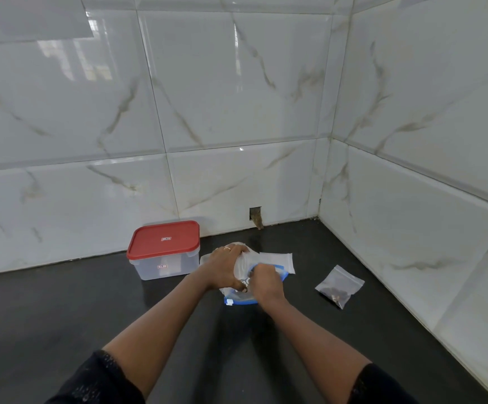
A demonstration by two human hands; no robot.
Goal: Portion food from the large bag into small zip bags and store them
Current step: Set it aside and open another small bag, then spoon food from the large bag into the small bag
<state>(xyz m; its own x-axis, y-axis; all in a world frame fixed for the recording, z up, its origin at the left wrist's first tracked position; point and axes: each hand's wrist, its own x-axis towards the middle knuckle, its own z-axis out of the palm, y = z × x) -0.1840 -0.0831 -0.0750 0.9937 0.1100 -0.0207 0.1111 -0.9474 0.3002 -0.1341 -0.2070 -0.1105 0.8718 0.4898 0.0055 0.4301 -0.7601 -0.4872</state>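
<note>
Left hand (224,267) gripping clear bag (241,266), right hand (267,284) curled over blue-zip bag (242,301), grasp impossible to tell

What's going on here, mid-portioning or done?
Mid-portioning. The person's left hand grips bunched clear plastic over the blue-rimmed large bag on the dark counter. The right hand is at the bag's mouth, fingers hidden. One small zip bag with brown food lies to the right, empty bags lie behind the hands, and the red-lidded container is closed.

Glossy marble-look tiles (237,83), matt counter (62,310)
</note>
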